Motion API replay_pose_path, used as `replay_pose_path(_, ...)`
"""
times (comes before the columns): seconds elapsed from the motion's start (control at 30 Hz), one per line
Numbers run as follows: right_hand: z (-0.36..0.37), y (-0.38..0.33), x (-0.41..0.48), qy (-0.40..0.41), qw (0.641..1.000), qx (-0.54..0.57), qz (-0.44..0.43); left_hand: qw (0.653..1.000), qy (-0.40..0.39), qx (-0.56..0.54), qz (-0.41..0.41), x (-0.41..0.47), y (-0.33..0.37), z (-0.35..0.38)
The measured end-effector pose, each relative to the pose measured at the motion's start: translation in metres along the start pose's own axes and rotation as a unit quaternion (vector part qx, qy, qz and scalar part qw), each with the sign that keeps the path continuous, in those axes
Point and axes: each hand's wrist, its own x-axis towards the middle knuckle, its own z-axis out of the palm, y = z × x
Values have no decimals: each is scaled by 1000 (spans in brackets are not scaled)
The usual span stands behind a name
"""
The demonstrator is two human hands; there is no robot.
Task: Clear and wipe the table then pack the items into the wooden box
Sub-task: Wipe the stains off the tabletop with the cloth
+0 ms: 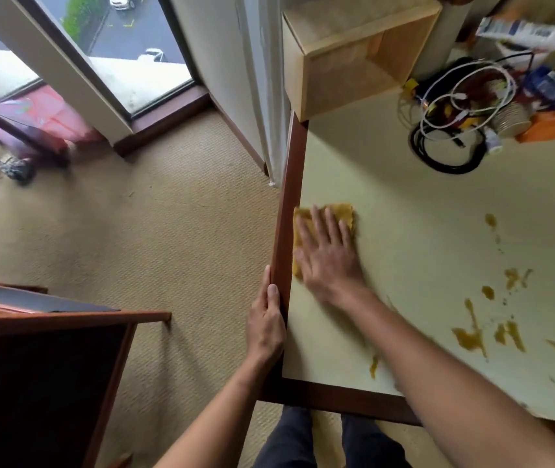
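A yellow cloth (341, 211) lies flat on the cream table top (404, 214) near its left edge. My right hand (328, 255) presses flat on the cloth, fingers spread. My left hand (266, 325) grips the table's dark wooden left rim (289, 197). Brown smears (471, 336) streak the table top to the right of my right arm. The wooden box (347, 52) lies on its side at the table's far left corner, its open face toward me. A heap of items sits at the far right: coiled white and black cables (451, 109), stacked plates (512, 119), an orange box (552, 125).
A dark wooden chair (43, 373) stands on the beige carpet to my left. A window (127, 45) and a wall corner rise beyond the table's left edge. Blue and white packets (522, 32) lie at the far right.
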Motion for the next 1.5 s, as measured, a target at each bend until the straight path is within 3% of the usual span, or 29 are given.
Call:
replay_pose_path(0.17, 44, -18, -163, -11, 1000, -11, -24, 999, 4, 47, 22, 0, -2, 0)
replay_pose_path(0.27, 41, 7, -182, -29, 999, -31, -32, 979, -13, 187, 79, -5, -5, 4)
replay_pose_path(0.37, 22, 51, -127, -9, 999, -39, 15, 905, -35, 363, 218, -15, -5, 12)
replay_pose_path(0.47, -4, 83, -71, -14, 995, -23, 99, 840, -69, 440, 309, -23, -2, 27)
replay_pose_path(0.57, -1, 72, -82, -9, 995, -13, 94, 826, -90, 459, 315, -24, 1, 43)
replay_pose_path(0.67, 24, 47, -158, -8, 998, 1, 60, 833, -90, 456, 301, -22, 3, 54)
replay_pose_path(0.83, 44, 58, -248, -19, 998, -15, 51, 809, -78, 503, 293, -27, 2, 61)
replay_pose_path(0.97, 24, 98, -199, -14, 999, -1, 43, 803, -69, 516, 290, -27, 6, 64)
replay_pose_path(1.3, -69, 165, 80, -15, 996, -23, 84, 798, -81, 532, 271, -26, 8, 63)
replay_pose_path(1.4, -73, 152, 99, -16, 997, -31, 73, 801, -73, 528, 273, -26, 8, 63)
replay_pose_path(1.5, -55, 137, 57, -16, 999, -28, 24, 807, -69, 521, 271, -25, 7, 62)
